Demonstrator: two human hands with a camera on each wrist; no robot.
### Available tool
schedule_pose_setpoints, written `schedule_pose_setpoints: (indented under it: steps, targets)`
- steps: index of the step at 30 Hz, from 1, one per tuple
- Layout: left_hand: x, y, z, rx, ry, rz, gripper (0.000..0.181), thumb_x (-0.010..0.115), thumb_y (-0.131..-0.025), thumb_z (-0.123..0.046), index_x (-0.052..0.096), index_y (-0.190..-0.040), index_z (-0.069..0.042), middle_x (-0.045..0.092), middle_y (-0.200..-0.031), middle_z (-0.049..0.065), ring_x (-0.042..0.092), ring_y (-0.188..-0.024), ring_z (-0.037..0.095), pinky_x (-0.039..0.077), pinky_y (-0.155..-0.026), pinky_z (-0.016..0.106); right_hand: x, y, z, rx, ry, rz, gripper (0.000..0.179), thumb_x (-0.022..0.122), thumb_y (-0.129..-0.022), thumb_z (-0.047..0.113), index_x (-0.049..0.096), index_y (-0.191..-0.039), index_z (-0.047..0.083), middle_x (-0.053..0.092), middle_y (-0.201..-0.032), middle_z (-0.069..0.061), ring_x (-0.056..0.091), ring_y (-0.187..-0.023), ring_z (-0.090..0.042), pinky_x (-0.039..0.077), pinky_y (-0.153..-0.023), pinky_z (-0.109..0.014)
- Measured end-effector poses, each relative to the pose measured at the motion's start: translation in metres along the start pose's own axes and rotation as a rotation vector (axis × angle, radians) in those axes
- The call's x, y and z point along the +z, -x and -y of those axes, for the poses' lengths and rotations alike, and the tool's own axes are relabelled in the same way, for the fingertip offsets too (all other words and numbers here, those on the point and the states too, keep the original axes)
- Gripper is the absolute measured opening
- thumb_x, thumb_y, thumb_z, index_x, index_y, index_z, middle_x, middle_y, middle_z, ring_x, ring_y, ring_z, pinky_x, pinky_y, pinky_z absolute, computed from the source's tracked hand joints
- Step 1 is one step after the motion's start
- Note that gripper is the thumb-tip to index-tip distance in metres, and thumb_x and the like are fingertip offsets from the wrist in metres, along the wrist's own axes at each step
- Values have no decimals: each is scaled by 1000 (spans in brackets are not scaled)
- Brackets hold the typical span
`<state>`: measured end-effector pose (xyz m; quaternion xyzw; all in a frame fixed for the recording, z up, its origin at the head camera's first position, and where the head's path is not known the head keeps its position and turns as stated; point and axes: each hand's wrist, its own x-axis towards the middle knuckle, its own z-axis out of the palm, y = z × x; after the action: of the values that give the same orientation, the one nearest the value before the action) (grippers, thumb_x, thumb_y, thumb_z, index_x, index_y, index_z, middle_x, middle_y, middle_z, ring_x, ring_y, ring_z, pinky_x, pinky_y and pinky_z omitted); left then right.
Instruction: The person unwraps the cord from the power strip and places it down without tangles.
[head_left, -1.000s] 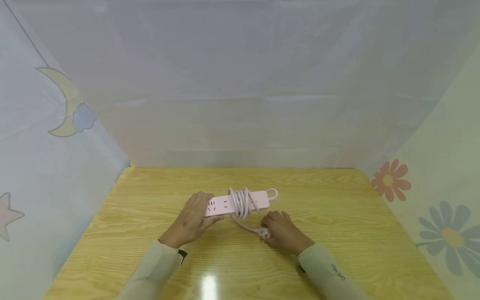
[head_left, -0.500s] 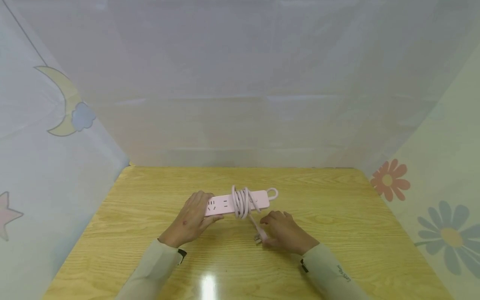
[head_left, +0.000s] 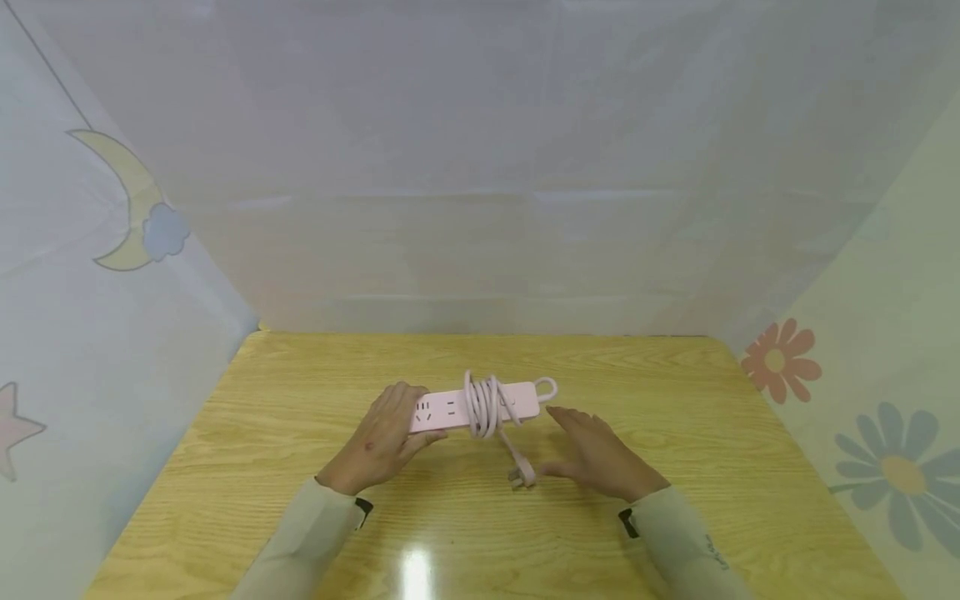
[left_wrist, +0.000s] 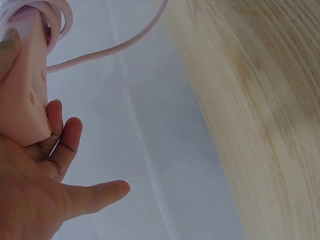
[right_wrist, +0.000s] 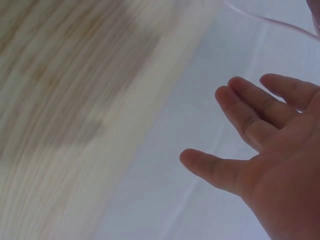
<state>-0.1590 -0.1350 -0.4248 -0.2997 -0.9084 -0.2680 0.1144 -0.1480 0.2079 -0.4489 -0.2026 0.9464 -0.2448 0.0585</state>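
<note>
A pink power strip [head_left: 438, 410] lies across the middle of the table in the head view, its sockets facing up. My left hand [head_left: 378, 442] grips its left end, the thumb along the near edge. Several turns of pale pink cord [head_left: 484, 407] wrap the strip's right half. From the coil a short tail runs toward me and ends in a plug [head_left: 527, 475] on the tabletop. Just right of the plug is my right hand [head_left: 600, 458], fingers extended and holding nothing. The right wrist view shows these spread fingers [right_wrist: 250, 127] with a gap before the thumb.
The wood-grain table [head_left: 300, 533] reaches back to a pale cloth wall [head_left: 480, 250]. Printed cloth panels stand at both sides, with a moon [head_left: 131, 200] on the left and flowers [head_left: 776, 360] on the right. A small loop [head_left: 549, 388] sticks out from the strip's right end.
My right hand has let go of the plug and drawn back to the right, its fingers straightening. The plug and cord tail swung under the coil. My left hand keeps its grip.
</note>
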Motion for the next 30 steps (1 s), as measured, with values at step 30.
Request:
schedule_pose_setpoints:
  steps: [30]
  targets:
    - [4,0,4,43,-15,-18,50,74,-91,-33,51,-123,-2,47,-96,-3,38,-83,11,36,-71,28,-31,-8,7,-95,-47,-92,106,77,-85,48,15,-159,3,28,-157,-25,31,-140,-48,30,-107,-65]
